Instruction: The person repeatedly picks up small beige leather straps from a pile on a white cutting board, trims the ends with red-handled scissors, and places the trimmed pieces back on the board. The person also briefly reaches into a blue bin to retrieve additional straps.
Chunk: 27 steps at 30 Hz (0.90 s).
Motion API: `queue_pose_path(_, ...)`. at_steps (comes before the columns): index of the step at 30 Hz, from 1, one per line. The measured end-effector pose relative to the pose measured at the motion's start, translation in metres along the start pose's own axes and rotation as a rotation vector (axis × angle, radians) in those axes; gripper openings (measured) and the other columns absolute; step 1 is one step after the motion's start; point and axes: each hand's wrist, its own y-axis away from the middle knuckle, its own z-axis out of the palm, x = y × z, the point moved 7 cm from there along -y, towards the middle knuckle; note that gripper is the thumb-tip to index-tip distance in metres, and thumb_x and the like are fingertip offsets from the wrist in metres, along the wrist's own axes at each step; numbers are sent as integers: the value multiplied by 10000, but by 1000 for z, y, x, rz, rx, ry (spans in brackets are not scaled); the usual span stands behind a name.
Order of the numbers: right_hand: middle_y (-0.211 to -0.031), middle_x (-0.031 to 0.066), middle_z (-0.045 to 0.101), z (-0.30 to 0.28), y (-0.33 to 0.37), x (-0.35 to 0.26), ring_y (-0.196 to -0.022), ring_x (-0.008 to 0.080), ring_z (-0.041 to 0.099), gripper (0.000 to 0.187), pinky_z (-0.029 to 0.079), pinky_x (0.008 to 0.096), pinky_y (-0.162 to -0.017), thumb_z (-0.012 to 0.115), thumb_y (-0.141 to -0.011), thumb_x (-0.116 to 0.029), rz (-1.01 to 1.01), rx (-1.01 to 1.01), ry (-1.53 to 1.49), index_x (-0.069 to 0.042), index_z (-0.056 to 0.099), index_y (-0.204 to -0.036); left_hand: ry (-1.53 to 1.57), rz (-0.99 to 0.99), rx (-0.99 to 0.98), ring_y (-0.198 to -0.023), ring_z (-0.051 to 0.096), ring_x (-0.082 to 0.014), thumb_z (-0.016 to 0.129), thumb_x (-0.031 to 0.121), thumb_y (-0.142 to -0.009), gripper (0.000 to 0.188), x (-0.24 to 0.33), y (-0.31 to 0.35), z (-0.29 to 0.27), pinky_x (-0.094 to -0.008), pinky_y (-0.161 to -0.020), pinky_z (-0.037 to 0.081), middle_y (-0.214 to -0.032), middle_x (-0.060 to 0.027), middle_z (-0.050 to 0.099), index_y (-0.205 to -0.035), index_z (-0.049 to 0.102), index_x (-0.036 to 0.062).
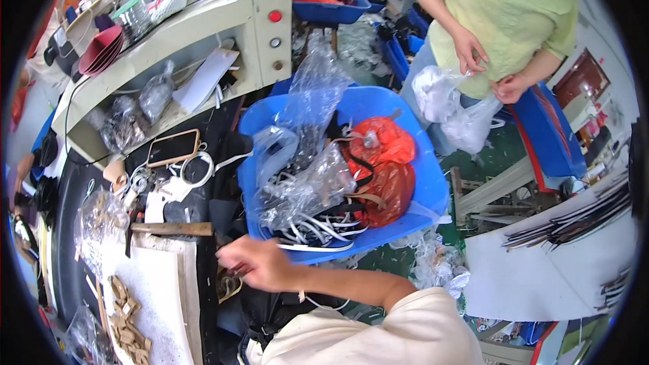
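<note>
My right hand (262,263) reaches in from the lower right, its bare forearm below a cream sleeve. Its fingers are curled at the dark table's edge, near a small dark thing I cannot make out. My left hand does not show. Just left of the right hand lies a hammer (172,229) with a wooden handle. Below the hammer, a white board (159,297) carries several small tan pieces (128,324). Beyond my forearm stands a blue basin (433,192) holding clear plastic bags (311,186), red bags (385,189) and black and white straps (321,230).
A phone (174,147) and a white tape roll (197,169) lie on the table beside a pale machine (263,40). Across the basin, a person in a green top (500,20) holds white plastic bags (466,122). At right, dark strips (574,220) rest on a white surface (534,277).
</note>
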Motion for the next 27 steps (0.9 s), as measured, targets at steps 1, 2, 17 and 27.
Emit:
queue_pose_path(1, -816, 74, 591, 23, -4, -12, -675, 206, 611, 284, 483, 295, -574, 602, -719, 46, -5, -86, -95, -40, 588, -990, 34, -4, -8, -706, 582, -186, 628, 186, -851, 244, 3, 4, 1, -279, -597, 487, -857, -126, 641, -948, 616, -37)
queue_pose_path(2, -814, 83, 584, 43, -5, -24, -653, 205, 604, 272, 477, 298, -560, 614, -730, 25, -58, -136, -108, -37, 578, -992, 76, -14, -13, -706, 582, -184, 628, 187, -851, 245, 7, 7, 3, -278, -595, 487, -858, -125, 642, -948, 617, -37)
queue_pose_path(17, -691, 139, 582, 139, 10, -81, -571, 222, 573, 167, 433, 319, -522, 640, -803, -134, -92, -523, -404, 16, 570, -823, 877, -674, -480, -838, 580, -165, 527, 199, -913, 271, 22, 74, 59, -272, -735, 467, -939, -94, 617, -1056, 575, -26)
queue_pose_path(27, -776, 58, 598, 132, 16, -72, -646, 102, 548, 182, 439, 246, -572, 658, -802, -112, 125, -709, -445, -19, 584, -939, 964, -579, -479, -810, 620, -142, 572, 11, -847, 264, 17, 82, 62, -218, -720, 518, -929, -104, 614, -1102, 531, -42)
